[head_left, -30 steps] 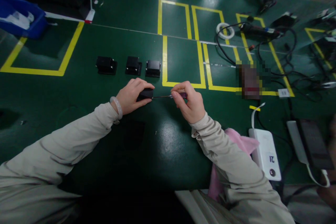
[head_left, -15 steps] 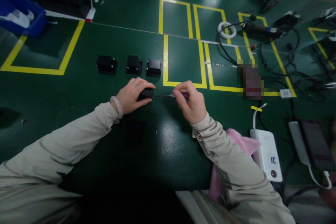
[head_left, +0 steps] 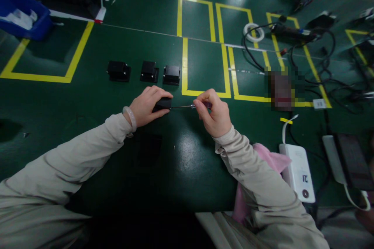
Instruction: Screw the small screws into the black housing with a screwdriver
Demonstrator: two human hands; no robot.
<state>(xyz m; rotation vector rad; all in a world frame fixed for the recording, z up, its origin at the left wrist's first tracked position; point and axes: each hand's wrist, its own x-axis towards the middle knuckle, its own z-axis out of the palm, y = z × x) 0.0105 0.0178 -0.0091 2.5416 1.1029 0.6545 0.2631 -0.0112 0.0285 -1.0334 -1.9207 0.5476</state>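
Green tabletop [head_left: 189, 167], left grip [head_left: 147, 107] clasping 1 black block [head_left: 163, 103], right grip [head_left: 214, 114] pinching screwdriver [head_left: 192, 106]

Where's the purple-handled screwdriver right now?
Head view, near centre: the screwdriver is in the right hand, its shaft reaching left to the black block held by the left hand.

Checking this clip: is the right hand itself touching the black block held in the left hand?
Apart. The head view shows a plain gap between the right hand and the black block, bridged by the thin screwdriver.
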